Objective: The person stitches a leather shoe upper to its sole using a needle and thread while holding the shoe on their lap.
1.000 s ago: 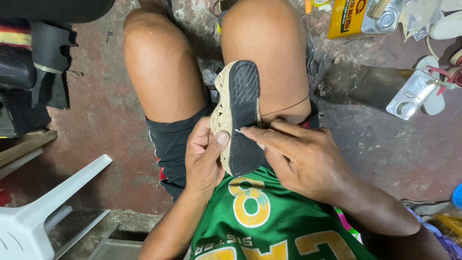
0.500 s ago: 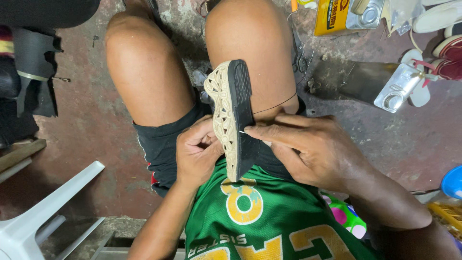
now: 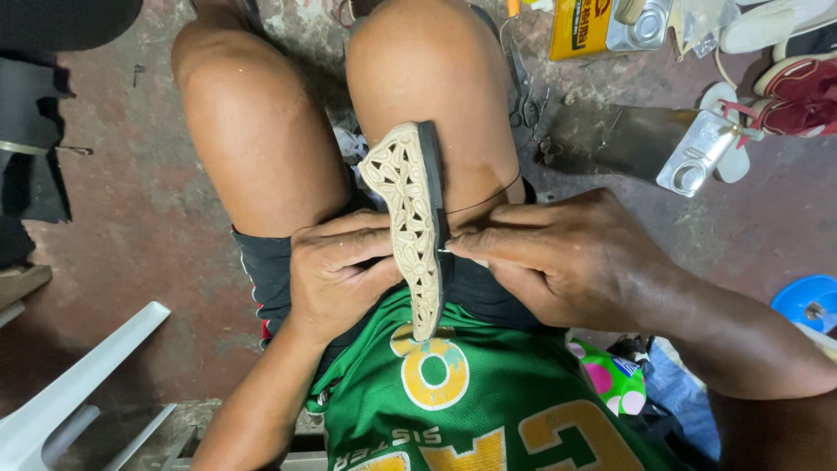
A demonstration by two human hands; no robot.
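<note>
shoe (image 3: pixel 410 222), a cream flat with a cut-out lace pattern and a dark sole, stands on edge between the person's bare knees, toe pointing away, heel toward the green jersey (image 3: pixel 471 392). left hand (image 3: pixel 336 275) wraps closed around its patterned side, thumb pressed to the upper. right hand (image 3: pixel 558 257) pinches narrow at the sole edge, fingertips touching the shoe; a thin dark thread (image 3: pixel 488 199) runs from there across the right thigh. whether a needle sits in that pinch cannot be told. on the concrete floor (image 3: pixel 122 218) beyond the knees lie scissors (image 3: pixel 523 109), a yellow can (image 3: pixel 580 26), a silver tin (image 3: pixel 697 153) and red and white shoes (image 3: pixel 798 83). white plastic chair (image 3: pixel 78 384) stands at lower left, blue lid (image 3: pixel 806 301) at right.
</note>
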